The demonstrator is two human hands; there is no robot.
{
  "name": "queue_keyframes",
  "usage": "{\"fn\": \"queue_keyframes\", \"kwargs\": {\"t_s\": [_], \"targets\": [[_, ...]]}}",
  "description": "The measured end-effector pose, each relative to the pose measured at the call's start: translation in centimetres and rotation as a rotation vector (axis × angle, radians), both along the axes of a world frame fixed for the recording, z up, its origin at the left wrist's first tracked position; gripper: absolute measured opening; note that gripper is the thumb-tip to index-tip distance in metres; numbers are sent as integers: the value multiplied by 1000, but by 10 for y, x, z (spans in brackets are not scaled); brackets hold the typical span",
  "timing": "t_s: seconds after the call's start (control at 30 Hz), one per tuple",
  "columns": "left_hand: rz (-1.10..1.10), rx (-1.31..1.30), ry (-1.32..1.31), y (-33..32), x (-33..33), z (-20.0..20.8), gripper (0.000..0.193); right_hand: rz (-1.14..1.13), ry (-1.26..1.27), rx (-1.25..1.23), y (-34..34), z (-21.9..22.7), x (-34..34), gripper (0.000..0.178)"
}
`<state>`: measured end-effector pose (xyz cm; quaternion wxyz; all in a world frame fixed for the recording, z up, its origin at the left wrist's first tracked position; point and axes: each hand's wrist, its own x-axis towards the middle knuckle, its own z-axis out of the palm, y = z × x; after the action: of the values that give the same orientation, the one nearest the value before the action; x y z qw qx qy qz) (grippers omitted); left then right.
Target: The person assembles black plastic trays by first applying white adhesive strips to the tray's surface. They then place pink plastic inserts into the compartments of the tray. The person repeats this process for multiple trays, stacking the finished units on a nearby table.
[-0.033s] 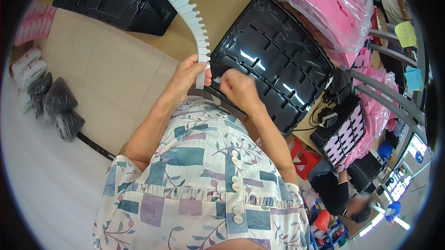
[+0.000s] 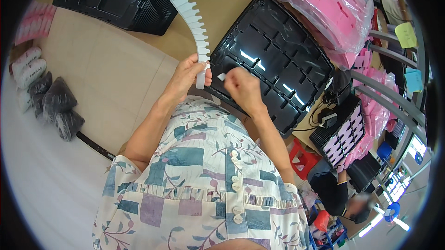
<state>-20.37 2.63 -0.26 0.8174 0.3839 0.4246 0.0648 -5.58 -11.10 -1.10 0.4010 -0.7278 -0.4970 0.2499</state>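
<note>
White toothed strip [image 2: 187, 13], gripped near one end by left hand [image 2: 186, 77], seemingly for steadiness; small white piece [image 2: 221, 77] pinched by right hand [image 2: 244, 90].

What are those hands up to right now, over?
Left hand gripping white strip. Right hand, blurred, seemingly pinching white chip. Black tray beneath right hand.

Hands [image 2: 184, 78] apart (the left pinching a toothed white strip [image 2: 200, 41])
</note>
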Motion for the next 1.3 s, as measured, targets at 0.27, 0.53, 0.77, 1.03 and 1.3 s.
{"fn": "queue_keyframes", "kwargs": {"t_s": [0.27, 0.53, 0.77, 1.03, 1.3], "targets": [[92, 266, -53, -22, 2, 22, 17, -261, 1267, -20, -25, 19, 20, 4], [12, 66, -141, -35, 23, 32, 16, -246, 806, -156, -11, 27, 15, 11], [-60, 171, -106, -34, 22, 26, 14, -226, 445, -89, -12, 37, 12, 13], [-108, 235, -182, -34, 33, 37, 18, -231, 298, 1, -18, 46, 9, 11], [131, -99, -83, -42, 49, 33, 21, -53, -477, 430, -25, 42, 0, 14]]}}
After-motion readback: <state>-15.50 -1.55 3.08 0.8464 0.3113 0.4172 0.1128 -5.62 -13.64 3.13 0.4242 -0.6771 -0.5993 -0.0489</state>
